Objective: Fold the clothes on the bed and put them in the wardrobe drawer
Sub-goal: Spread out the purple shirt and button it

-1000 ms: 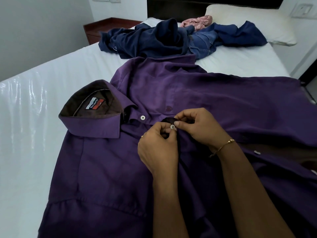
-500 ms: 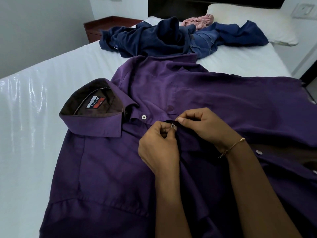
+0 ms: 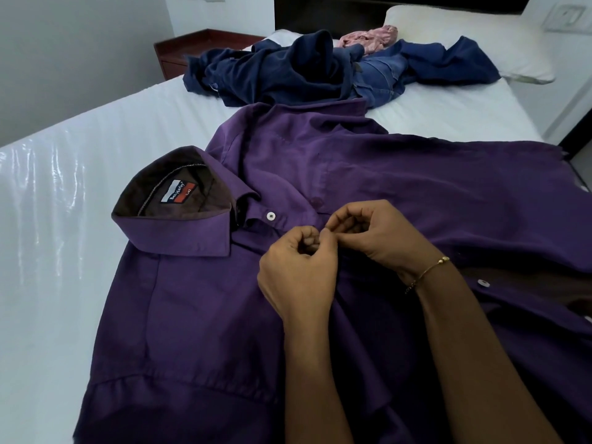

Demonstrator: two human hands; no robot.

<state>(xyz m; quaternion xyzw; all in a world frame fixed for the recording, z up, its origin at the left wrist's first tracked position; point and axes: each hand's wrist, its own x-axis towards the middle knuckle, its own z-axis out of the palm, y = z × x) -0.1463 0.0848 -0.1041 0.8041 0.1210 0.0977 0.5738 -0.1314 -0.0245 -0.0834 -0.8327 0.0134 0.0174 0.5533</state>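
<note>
A purple shirt (image 3: 400, 193) lies spread front-up on the white bed (image 3: 64, 251), collar toward nine o'clock. At centre, the left hand (image 3: 296, 277) and right hand (image 3: 374, 233) pinch its placket, fingertips meeting. A heap of blue clothes (image 3: 304, 72) lies at twelve o'clock, near a pillow (image 3: 480, 24).

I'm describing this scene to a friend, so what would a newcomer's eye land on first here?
The purple shirt spread across the near part of the white bed, with the left hand and right hand pinching its button placket at centre. Behind it lies a heap of dark blue clothes, with a pink garment by the pillow.
</note>
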